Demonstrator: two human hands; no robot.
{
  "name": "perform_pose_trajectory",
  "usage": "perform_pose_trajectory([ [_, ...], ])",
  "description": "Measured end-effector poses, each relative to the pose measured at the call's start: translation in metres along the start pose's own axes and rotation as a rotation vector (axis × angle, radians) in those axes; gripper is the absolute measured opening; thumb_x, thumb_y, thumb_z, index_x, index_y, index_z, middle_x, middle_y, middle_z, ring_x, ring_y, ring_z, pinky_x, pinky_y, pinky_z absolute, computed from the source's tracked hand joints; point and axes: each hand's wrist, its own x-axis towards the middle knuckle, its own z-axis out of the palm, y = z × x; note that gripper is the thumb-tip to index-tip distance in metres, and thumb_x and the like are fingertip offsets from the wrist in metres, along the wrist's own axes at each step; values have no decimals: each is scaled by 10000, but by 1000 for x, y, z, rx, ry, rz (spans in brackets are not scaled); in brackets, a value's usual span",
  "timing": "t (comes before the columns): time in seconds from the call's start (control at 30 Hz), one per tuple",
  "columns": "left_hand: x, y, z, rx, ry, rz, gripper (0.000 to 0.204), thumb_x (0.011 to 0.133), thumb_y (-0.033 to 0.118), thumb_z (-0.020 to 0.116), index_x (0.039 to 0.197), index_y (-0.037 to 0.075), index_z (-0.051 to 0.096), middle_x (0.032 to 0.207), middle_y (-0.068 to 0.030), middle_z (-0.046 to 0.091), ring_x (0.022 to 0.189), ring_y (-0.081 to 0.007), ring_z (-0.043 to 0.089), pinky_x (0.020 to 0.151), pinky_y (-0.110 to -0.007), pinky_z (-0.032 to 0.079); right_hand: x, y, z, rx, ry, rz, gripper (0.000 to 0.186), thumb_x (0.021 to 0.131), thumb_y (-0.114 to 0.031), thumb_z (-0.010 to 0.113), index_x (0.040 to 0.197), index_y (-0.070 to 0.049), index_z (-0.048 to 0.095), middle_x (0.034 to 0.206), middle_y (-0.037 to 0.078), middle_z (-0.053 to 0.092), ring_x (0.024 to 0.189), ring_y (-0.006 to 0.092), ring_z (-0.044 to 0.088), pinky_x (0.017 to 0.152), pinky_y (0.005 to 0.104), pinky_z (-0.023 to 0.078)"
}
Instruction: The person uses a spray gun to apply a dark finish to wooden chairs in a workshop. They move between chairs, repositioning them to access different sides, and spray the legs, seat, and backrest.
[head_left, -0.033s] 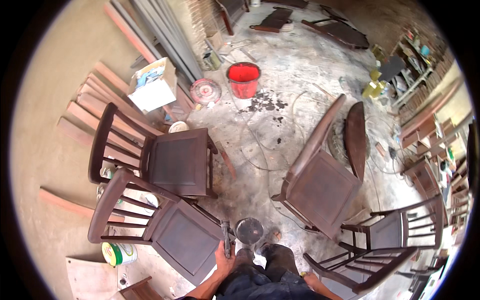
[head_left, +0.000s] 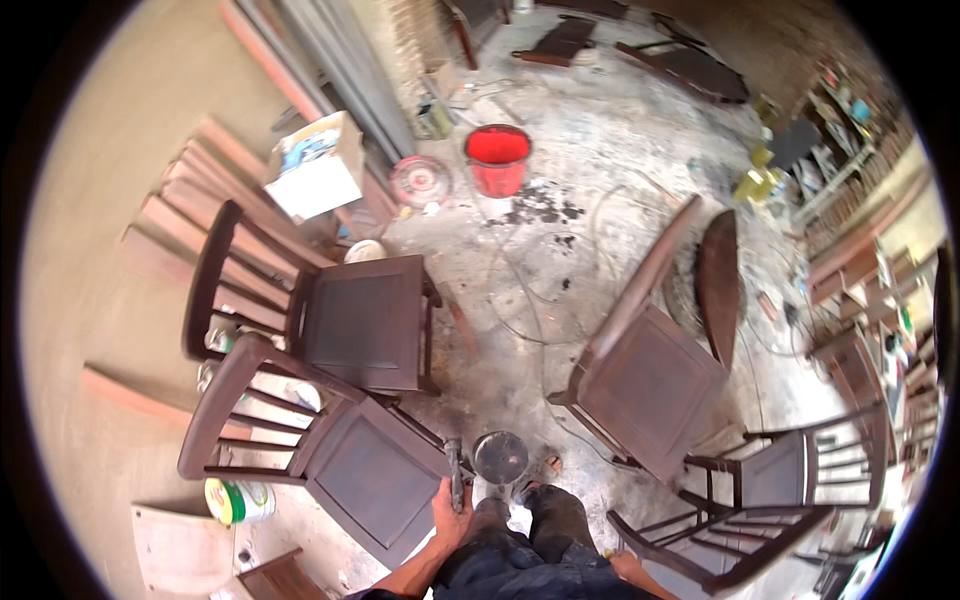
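- The left hand (head_left: 452,512) had its fingers closed around a dark, narrow tool (head_left: 456,475), which rose above the fist beside the near left chair (head_left: 375,480); that upright hold probably kept the tool's end off the seat.
- The right hand (head_left: 628,572) was low by the nearest slatted chair (head_left: 770,555); with its fingers small and half hidden there, I could not tell whether they were open or gripping anything.
- A round dark container (head_left: 500,457) stood on the floor (head_left: 590,150) just ahead of the feet, apparently placed there for easy reach from the tool side.
- The far left chair (head_left: 365,320) and the broad right chair (head_left: 655,385) had their seats bare and face up, with floor between them, which seemed to leave room to stand and turn.
- The red bucket (head_left: 500,180) stood farther off near dark splashes, likely out of the way of the feet.
- Reddish planks (head_left: 215,225) leaned along the wall (head_left: 90,250), perhaps to spare floor space.
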Motion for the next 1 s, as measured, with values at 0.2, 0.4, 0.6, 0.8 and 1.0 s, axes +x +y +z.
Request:
perform_pose_trajectory([
  [0.2,41,41,20,-34,158,49,173,927,145,695,986,33,577,723,-178,604,602,-286,554,621,-401,493,33,-16,-46,-83,-138,-5,394,935,-336,549,1165,-43,677,1147,219,695,1116,350,656,946,425,500],
  [0.4,63,76,30,-65,108,-19,198,920,162,703,984,41,560,783,-207,624,678,-385,622,610,-419,492,94,-95,-99,-183,-215,-102,381,930,-330,548,1143,-44,685,1135,211,701,1102,352,662,934,429,506],
  [0.6,126,100,26,-42,99,-37,190,928,156,691,981,41,550,780,-213,598,698,-398,609,640,-431,490,169,-230,-183,-306,-209,-265,369,925,-324,548,1120,-45,692,1122,203,706,1089,354,667,923,432,512],
  [0.8,251,96,33,-106,-3,8,228,887,125,722,1001,27,551,846,-222,598,777,-447,571,685,-438,486,180,-420,-347,-185,161,-471,358,921,-318,548,1098,-46,700,1110,194,711,1075,356,672,911,436,518],
  [1.0,354,124,7,-92,-141,179,294,855,116,742,1075,12,576,935,-233,620,854,-446,613,721,-441,503,156,-558,-475,19,458,-604,348,916,-312,548,1075,-47,708,1098,186,717,1062,359,677,899,440,524],
])
